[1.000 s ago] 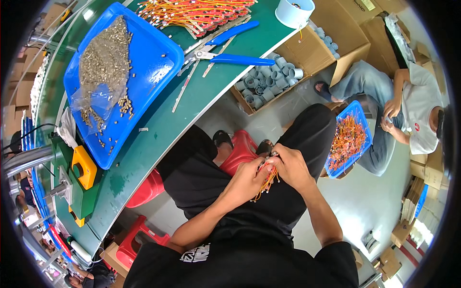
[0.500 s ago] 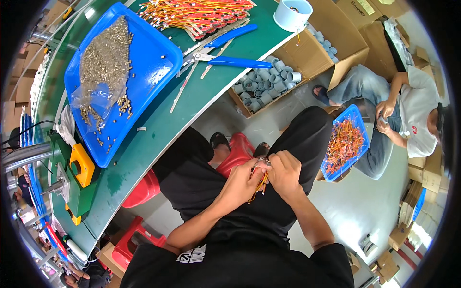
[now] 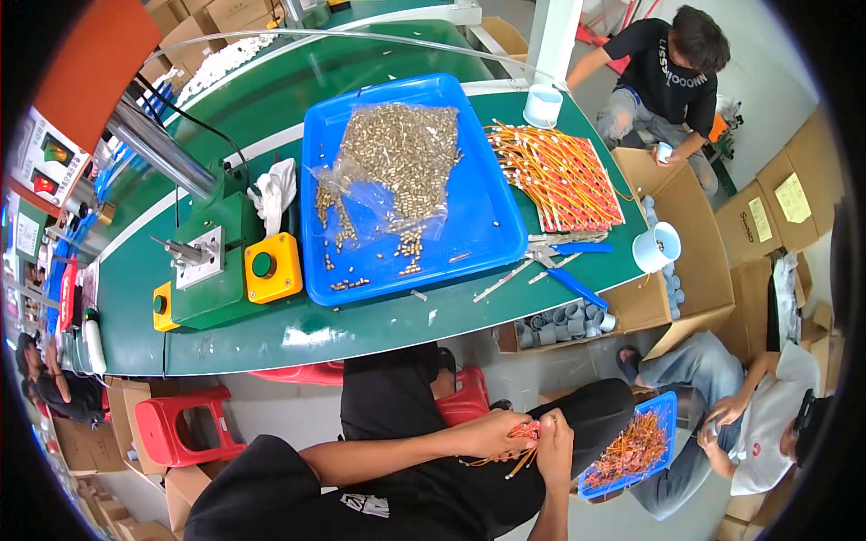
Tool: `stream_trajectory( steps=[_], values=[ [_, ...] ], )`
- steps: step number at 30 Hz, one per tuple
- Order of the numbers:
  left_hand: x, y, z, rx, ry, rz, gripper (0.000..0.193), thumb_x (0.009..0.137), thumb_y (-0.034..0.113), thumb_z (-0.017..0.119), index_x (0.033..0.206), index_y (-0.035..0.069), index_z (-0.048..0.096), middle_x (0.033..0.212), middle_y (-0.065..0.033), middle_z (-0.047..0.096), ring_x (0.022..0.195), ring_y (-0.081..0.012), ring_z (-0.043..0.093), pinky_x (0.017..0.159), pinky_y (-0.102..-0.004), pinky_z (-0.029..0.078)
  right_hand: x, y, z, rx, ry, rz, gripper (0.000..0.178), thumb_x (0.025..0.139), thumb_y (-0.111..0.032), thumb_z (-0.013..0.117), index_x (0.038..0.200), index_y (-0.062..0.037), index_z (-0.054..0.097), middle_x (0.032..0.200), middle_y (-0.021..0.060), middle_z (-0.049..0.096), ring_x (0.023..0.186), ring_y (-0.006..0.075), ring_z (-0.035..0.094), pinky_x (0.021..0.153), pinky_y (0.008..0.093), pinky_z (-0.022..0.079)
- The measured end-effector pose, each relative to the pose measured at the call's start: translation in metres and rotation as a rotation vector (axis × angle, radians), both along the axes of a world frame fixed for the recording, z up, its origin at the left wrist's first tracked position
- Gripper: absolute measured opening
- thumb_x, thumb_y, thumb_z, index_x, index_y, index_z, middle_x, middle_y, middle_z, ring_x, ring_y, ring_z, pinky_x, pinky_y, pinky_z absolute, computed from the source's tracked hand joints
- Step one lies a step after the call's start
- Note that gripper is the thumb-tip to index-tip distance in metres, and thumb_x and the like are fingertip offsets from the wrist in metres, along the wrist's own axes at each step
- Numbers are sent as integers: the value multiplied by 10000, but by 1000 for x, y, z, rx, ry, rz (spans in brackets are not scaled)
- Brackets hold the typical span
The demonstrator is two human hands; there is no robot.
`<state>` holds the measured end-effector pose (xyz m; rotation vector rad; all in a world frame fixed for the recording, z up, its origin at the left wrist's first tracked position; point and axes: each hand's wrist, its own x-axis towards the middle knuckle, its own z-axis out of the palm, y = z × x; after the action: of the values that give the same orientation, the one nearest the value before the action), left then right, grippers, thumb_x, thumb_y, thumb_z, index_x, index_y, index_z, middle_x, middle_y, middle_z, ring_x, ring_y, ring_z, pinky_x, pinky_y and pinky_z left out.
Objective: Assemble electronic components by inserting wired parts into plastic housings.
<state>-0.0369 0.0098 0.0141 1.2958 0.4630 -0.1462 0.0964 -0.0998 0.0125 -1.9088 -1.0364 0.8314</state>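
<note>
Over my lap, my left hand is closed around a bundle of orange and yellow wires with red parts at its top. The loose wire ends hang out below the fingers. My right hand is closed against the right side of the same bundle, its thumb and fingers pressed together by the red parts. What exactly its fingertips grip is hidden. Beyond my right knee, more red and orange wire pieces fill a blue tray.
The green table carries a blue tray with a bag of small brass pieces, wired red strips, blue-handled pliers, a pale cup and a green press. Two people sit to the right. Red stools stand below.
The view has swung left, bringing the press and another seated person into sight. My hands stay together over my lap, and the bundle's red parts now show between them.
</note>
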Motion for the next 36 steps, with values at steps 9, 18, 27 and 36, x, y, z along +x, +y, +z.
stream_trajectory(
  steps=[9,18,27,36],
  values=[
    [-4,4,-13,-77,-146,42,240,942,236,592,938,-3,573,719,-27,613,620,-80,584,547,-252,467,11,-3,-27,82,655,24,399,977,-387,482,795,-33,492,637,-18,452,523,62,387,460,240,330],
    [6,-18,-17,1,63,125,217,923,213,615,869,10,564,690,-29,612,574,-77,579,505,-241,460,-1,-5,-32,56,252,-186,317,997,-299,437,900,-2,490,627,72,524,518,186,544,536,333,466],
    [18,-42,0,287,97,318,121,860,93,661,829,6,583,641,-25,602,537,-81,569,485,-237,454,-6,-21,-30,353,-366,-236,100,839,-72,597,852,-19,513,638,105,578,539,282,602,525,360,482],
    [28,-36,-5,-179,59,469,147,914,152,626,936,11,590,738,-75,655,572,-106,598,531,-239,496,7,-29,-22,353,494,-684,231,993,-179,440,826,-30,496,568,-3,451,461,79,441,442,240,360]
  ],
)
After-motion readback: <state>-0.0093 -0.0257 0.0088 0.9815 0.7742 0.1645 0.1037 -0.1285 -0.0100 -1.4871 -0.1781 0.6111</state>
